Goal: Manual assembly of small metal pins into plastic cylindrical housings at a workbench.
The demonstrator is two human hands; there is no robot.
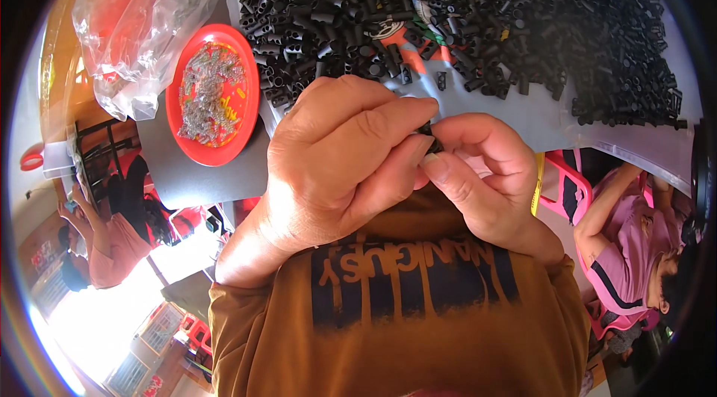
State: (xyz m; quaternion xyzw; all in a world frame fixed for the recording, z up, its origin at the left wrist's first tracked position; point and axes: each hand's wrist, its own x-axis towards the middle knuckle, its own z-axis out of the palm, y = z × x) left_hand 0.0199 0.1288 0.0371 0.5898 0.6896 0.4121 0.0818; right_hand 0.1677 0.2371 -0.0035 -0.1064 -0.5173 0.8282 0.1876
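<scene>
Close in front of my chest, my left hand [343,154] and my right hand [485,169] meet at their fingertips. Between them is a small black plastic part [429,141], mostly covered by the fingers; both hands pinch it. Just beyond my hands spreads a big pile of black tubular plastic parts [328,16] on a pale sheet. To the left of my left hand lies a red oval plate [252,91], bearing a heap of small shiny clear or metallic pieces [202,109].
A clear plastic bag [123,46] lies beside the plate at the far left. One person in a pink shirt [624,262] sits at the right near a pink chair [560,165]. Another person in an orange top [112,247] is at the left.
</scene>
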